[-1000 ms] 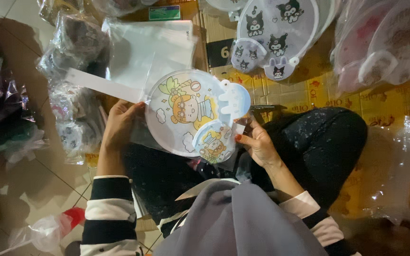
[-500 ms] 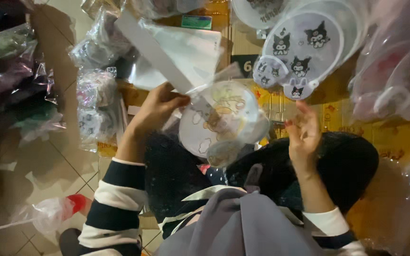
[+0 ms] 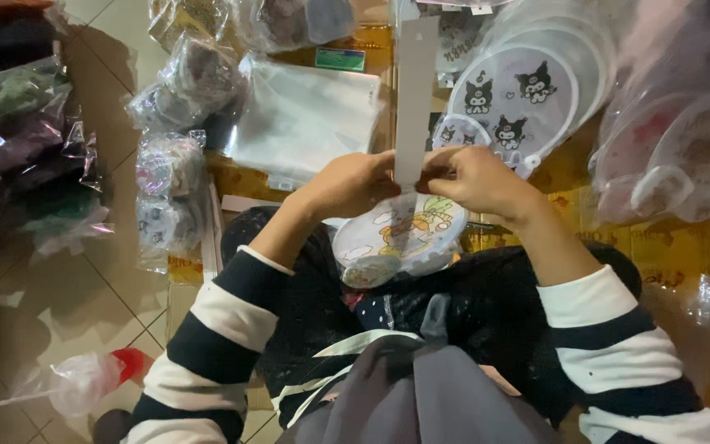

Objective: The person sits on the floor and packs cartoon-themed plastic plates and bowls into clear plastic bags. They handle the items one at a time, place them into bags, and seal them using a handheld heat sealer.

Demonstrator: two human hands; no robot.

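My left hand [image 3: 353, 186] and my right hand [image 3: 474, 180] meet in front of me, both pinching the lower end of a long white paper strip [image 3: 415, 90] that stands upright between them. Just below the hands, over my lap, hangs a round fan with a cartoon print [image 3: 398, 238] inside a clear plastic bag; the strip seems to sit at the bag's top. My sleeves are striped black and white.
A stack of clear plastic bags [image 3: 306, 119] lies ahead on yellow cardboard. Round fans with black cartoon figures [image 3: 513, 96] lie to the right, more bagged fans [image 3: 684, 156] further right. Bagged goods [image 3: 170, 177] pile up at left on the tiled floor.
The fan has dropped from chest height to my lap. My right hand moved in to join the left, and the white strip swung from slanted to upright between both hands.
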